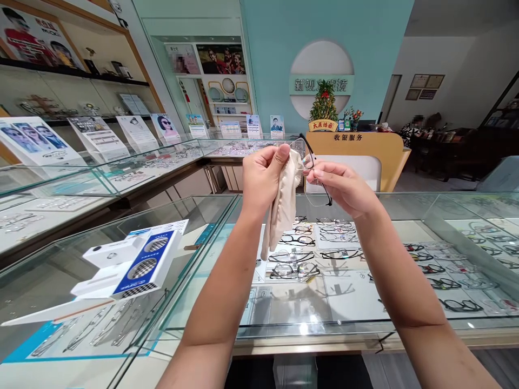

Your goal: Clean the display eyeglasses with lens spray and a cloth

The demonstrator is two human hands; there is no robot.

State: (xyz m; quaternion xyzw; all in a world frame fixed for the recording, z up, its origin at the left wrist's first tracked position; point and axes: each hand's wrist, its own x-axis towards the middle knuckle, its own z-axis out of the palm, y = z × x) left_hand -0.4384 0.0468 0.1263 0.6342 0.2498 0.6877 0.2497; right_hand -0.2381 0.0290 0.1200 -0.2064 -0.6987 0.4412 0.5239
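My left hand [265, 175] is closed on a cream-coloured cleaning cloth [283, 208], which hangs down with a crinkled edge. The cloth's upper part lies against one lens of a pair of eyeglasses [311, 147]. Those glasses have clear lenses and thin black temples, and are turned on their side above the counter. My right hand [343, 185] pinches them near the middle of the frame with thumb and fingers. The lens under the cloth is partly hidden.
Below my hands stands a glass display case [292, 308] with rows of eyeglasses inside. A white and blue display box [138, 265] sits on the glass at left. Several advertising cards [133, 132] line the farther counter. A yellow reception desk [389, 148] is behind.
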